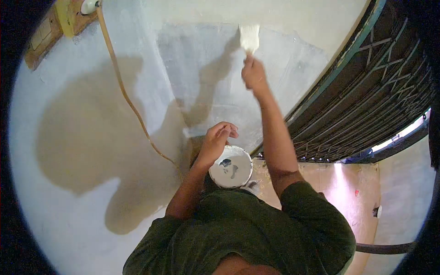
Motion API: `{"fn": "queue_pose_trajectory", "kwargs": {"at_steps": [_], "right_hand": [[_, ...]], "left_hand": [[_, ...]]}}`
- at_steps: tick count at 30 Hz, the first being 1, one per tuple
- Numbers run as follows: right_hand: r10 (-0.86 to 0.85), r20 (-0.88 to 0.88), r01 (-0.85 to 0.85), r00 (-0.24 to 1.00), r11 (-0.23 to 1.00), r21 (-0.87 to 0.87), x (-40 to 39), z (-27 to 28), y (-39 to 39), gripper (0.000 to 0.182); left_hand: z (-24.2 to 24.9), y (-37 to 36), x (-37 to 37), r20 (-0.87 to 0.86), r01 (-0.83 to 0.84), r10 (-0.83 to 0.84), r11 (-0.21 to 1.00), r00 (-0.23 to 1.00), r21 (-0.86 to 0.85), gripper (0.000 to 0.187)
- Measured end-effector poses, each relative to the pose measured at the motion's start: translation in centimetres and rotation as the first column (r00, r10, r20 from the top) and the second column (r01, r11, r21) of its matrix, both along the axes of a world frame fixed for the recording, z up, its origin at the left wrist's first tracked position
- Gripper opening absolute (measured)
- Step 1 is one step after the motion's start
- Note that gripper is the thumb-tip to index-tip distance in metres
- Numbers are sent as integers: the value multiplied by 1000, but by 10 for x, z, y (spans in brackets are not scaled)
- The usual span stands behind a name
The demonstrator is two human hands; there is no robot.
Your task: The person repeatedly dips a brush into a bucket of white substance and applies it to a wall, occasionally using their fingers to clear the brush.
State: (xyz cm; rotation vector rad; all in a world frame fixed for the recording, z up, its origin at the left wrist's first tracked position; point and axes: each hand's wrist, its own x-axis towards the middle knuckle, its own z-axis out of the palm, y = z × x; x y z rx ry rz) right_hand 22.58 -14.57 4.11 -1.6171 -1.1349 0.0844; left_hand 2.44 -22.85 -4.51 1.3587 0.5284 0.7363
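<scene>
My right hand [254,73] is closed around the handle of a paintbrush [250,39]. Its bristles, loaded with pale paint, meet the wall [206,59] at the edge between a cream upper area and a greyish lower one. Close to my body is a round bucket [231,176] of whitish paint with dark grey patches on its surface. At the bucket's far left rim is my left hand [217,142], its fingers curled together. Whether they grip a handle there is hidden.
An orange-brown cable [120,80] hangs down the wall from a white fitting [89,6] on a wooden board [43,39]. On the right runs a dark folding metal gate [366,91]. A dark pipe-like bar [385,248] lies low at right.
</scene>
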Motion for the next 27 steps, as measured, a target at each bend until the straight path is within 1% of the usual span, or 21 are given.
{"fn": "queue_pose_trajectory", "kwargs": {"at_steps": [1, 2, 3, 4, 6, 8, 9, 10, 11, 13, 14, 15, 16, 17, 19, 21, 22, 24, 25, 26, 27], "right_hand": [[-73, 151, 76, 986, 997, -9, -5, -32, -1, 38], [-114, 192, 129, 975, 989, -72, -10, -73, 2, 36], [-93, 198, 121, 976, 984, -131, -16, -112, -2, 31], [-95, 153, 138, 984, 942, -307, -17, -157, 0, 26], [39, 133, 34, 990, 861, -508, -19, -226, -12, 26], [274, 202, -132, 940, 841, -526, 15, -352, 2, 19], [276, 203, -135, 939, 842, -522, 21, -337, 1, 19], [500, 387, -144, 775, 735, -663, 26, -303, -2, 14], [698, 485, -91, 527, 614, -784, 27, -265, -3, 10], [572, 316, -158, 757, 630, -760, 29, -182, 10, 6], [540, 41, -435, 841, 718, -543, 47, -161, 22, 18], [375, -606, -609, 702, 757, -237, 36, -105, 25, 22], [321, -780, -648, 538, 749, -138, 24, -41, 15, 18], [317, -802, -626, 507, 775, -89, 11, 8, 8, 17], [313, -824, -600, 473, 799, -40, -14, 67, -6, 18], [301, -645, -427, 703, 903, -44, -40, 90, -23, 25], [301, -644, -426, 703, 904, -44, -51, 84, -27, 25], [171, -336, -195, 926, 980, -37, -64, 61, -28, 37], [138, -66, -134, 988, 989, 57, -42, 11, 5, 41], [110, -66, -105, 992, 992, 73, -39, -23, 16, 42], [32, 193, -66, 981, 983, 173, -29, -69, 33, 42]], "left_hand": [[2, 0, -1, 4, -3, 3, 1000, 1000, 0, 24], [5, -2, -2, 4, -8, 8, 1000, 1000, 8, 24], [6, -3, -3, 3, -13, 13, 1000, 1000, 17, 24], [5, -2, -4, 4, -18, 18, 1000, 1000, 16, 24], [3, -1, -7, 0, -22, 22, 1000, 1000, 11, 24], [4, -1, -12, -6, -22, 22, 1000, 1000, 9, 24], [5, -1, -13, -6, -20, 21, 1000, 1000, 8, 24], [5, 0, -15, -7, -23, 23, 1000, 1000, 10, 24], [5, 0, -16, -3, -39, 39, 999, 999, -1, 25], [3, -1, -17, -1, -49, 49, 999, 999, -13, 25], [2, 0, -16, -6, -46, 46, 999, 999, -18, 25], [2, 0, -15, -12, -43, 43, 999, 999, -24, 25], [3, 0, -13, -13, -39, 39, 999, 999, -25, 25], [4, 0, -12, -26, -29, 29, 1000, 999, -4, 25], [2, -2, -10, -41, -19, 20, 1000, 999, 15, 25], [-4, -1, -7, 21, -9, 9, 1000, 1000, 10, 25], [-4, -1, -7, 21, -9, 8, 1000, 1000, 11, 25], [-2, -2, -8, 18, -18, 18, 1000, 1000, -9, 24], [-1, -2, -9, 22, -22, 22, 1000, 1000, -10, 24], [-1, -2, -11, 60, -28, 28, 1000, 998, 4, 22], [0, -2, -13, 95, -35, 33, 999, 995, 16, 20]]}}
